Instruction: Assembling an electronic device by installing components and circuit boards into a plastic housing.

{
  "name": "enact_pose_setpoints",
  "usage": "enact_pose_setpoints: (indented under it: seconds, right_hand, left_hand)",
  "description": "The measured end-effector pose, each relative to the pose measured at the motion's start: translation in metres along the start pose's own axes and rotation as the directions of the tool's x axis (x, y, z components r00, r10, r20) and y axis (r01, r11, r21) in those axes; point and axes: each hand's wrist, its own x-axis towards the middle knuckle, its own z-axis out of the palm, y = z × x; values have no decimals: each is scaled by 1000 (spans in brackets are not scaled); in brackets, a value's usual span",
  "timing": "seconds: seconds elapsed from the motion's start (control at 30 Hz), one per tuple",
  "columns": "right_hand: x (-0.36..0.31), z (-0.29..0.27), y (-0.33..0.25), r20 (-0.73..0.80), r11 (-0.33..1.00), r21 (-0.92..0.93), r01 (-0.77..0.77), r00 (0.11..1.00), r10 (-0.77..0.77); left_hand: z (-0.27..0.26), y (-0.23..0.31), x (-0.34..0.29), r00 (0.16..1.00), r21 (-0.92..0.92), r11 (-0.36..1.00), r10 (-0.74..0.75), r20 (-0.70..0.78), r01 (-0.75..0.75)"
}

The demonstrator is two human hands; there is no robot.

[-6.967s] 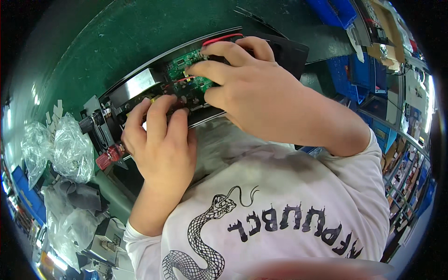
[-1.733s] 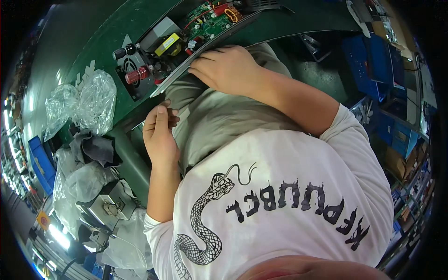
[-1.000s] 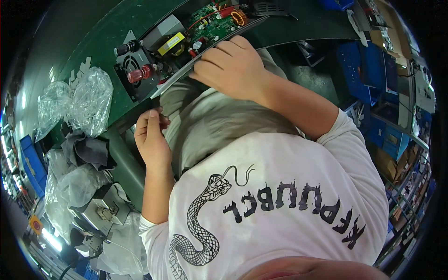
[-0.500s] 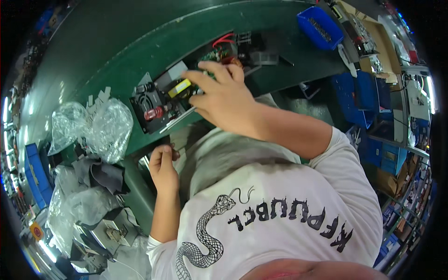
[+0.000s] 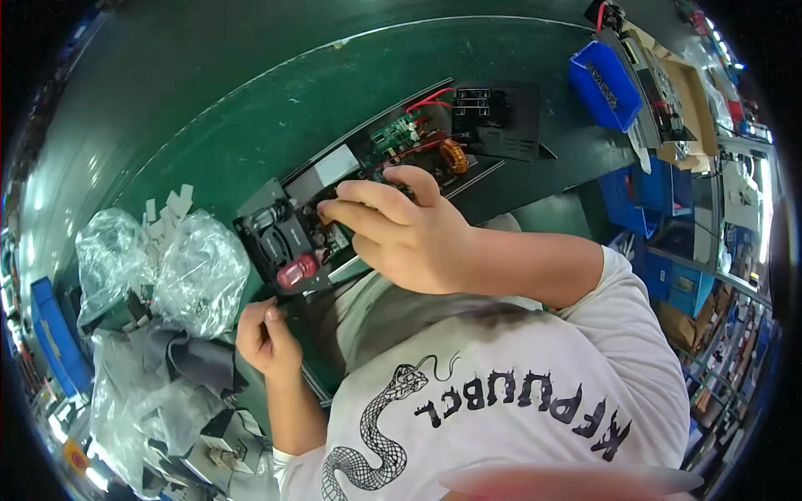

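An opened electronic unit with a long metal housing (image 5: 347, 273) lies on the green bench. Its end plate carries a black fan (image 5: 284, 242) and a translucent red part (image 5: 297, 271). Inside are a green circuit board (image 5: 393, 136) and a copper-wound coil (image 5: 454, 156). My right hand (image 5: 418, 238) reaches over the housing, fingers stretched out and thumb apart. Its fingertips are at a yellow block (image 5: 324, 219), mostly covered by them. Close to the fan end's near corner, my left hand (image 5: 269, 338) is closed with curled fingers; anything inside is hidden.
Clear plastic bags (image 5: 203, 271) and white strips (image 5: 174, 207) lie left of the unit. Dark grey cloth-like sheets (image 5: 192, 355) are nearer me. A black vented panel (image 5: 510, 129) adjoins the unit's right end. A blue bin (image 5: 603, 86) of small parts stands far right.
The view has shifted. My right hand's fingers have drawn closer together and now cover most of the yellow block. My left hand has come up beside the unit's near corner.
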Motion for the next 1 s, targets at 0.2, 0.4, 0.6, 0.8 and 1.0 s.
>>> enact_pose_setpoints:
  seconds: [0.2, 0.4, 0.6, 0.8, 1.0]
  right_hand:
    - [-1, -20, 25, -28, 991, 130, -30, 999, 34]
    - [11, -30, 80, 112, 975, 216, 47, 991, -73]
    - [77, 0, 156, 239, 990, 61, 127, 961, -138]
    - [176, 64, 218, 178, 897, -285, 339, 938, -298]
    - [273, 147, 284, -296, 657, -404, -636, 771, 565]
  left_hand:
    - [6, -5, 3, 998, 20, 1000, -8, -64, 9]
    - [1, 1, 9, 999, 37, 999, 40, 17, -40]
    - [-2, -1, 17, 997, 14, 997, 80, -18, -80]
    - [-3, 1, 15, 992, 101, 987, 125, -6, -123]
    - [8, -20, 4, 992, 150, 984, 110, -57, -100]
